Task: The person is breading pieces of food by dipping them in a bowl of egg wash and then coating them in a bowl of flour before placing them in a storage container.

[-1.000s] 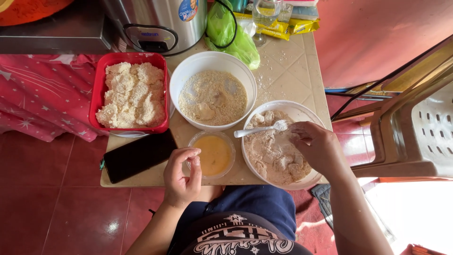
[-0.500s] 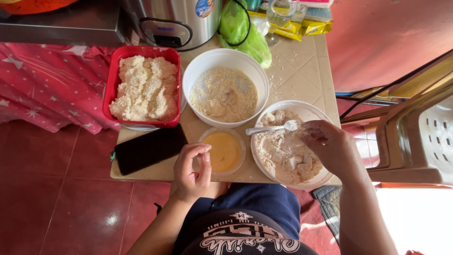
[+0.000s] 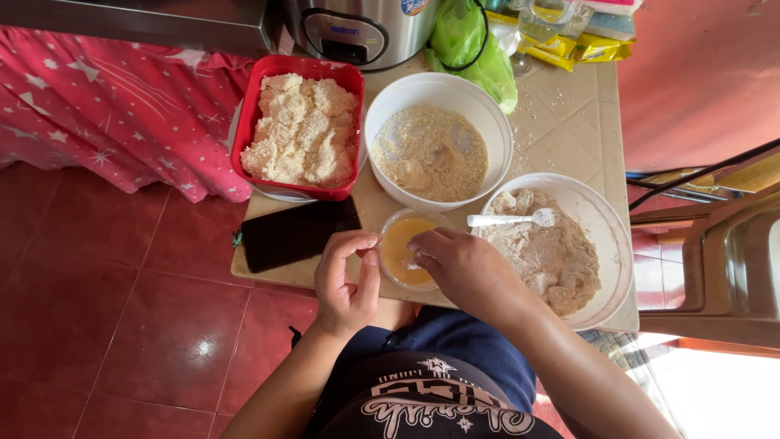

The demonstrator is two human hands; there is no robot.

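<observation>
Seen from above: right hand (image 3: 463, 268) dipping pinched fingertips, apparently around a small floury piece, into small bowl of yellow liquid (image 3: 404, 248) at table's near edge. Left hand (image 3: 348, 280) just beside, loosely curled, empty. Nearby, white spoon (image 3: 512, 219) resting in bowl of floured pieces (image 3: 605, 236).

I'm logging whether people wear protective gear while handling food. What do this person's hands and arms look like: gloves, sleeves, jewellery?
Both the left hand and the right hand are bare: no gloves, and no rings, watch or bracelets show. Both forearms are uncovered, with no sleeves reaching them. Some pale crumbs or flour cling to the fingertips of both hands.
</observation>
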